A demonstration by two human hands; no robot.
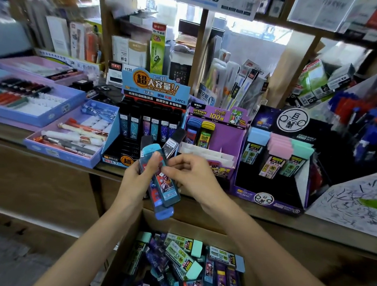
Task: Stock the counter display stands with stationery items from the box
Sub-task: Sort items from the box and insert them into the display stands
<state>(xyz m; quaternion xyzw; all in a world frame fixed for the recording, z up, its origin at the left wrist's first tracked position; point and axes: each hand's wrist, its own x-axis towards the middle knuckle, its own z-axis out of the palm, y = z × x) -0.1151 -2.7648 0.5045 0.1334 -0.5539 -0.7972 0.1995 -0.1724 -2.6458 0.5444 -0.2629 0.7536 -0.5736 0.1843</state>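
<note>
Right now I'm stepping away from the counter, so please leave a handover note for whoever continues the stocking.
Left hand grips a fanned bunch of lead cases. Right hand pinches one of them.
Purple stand holds only two cases. Blue stand and dark stand are partly filled.
Box below is heaped with cases.
Left to do: place the held cases, then keep restocking.
</note>
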